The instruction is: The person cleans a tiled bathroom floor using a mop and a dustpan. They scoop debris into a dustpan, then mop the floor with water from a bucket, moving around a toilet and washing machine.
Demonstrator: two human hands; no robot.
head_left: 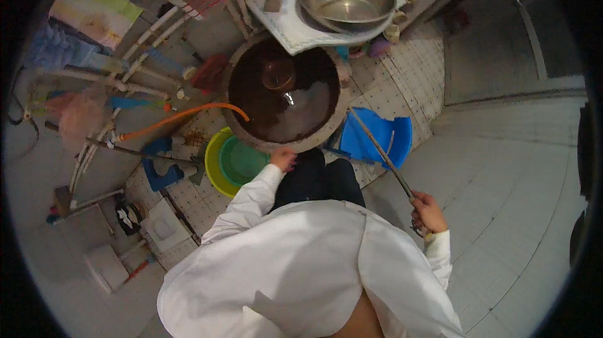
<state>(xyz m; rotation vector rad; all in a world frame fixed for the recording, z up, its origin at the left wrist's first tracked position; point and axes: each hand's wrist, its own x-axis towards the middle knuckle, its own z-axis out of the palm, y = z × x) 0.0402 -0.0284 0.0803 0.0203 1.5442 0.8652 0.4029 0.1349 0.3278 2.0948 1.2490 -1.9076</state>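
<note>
- Stick (402,181): slanted across the blue dustpan-like tray (379,126), far end by the big vat's rim (308,144); couldn't tell if stick & tray were joined.
- R hand (429,212): clamped round stick's near end, well out to R of body.
- L hand (284,159): fingers curled, at vat's near rim; couldn't tell if it gripped or touched it.
- Step, prob.: holding/steering stick one-handed. Next move seemed to call for firm R grip, tip kept clear of rim.
- Beyond: orange hose (188,111) over vat's L side, dipper-like vessel (278,75) in the dark liquid, green basin (242,159) inside yellow one, metal bowl (348,2) up top.
</note>
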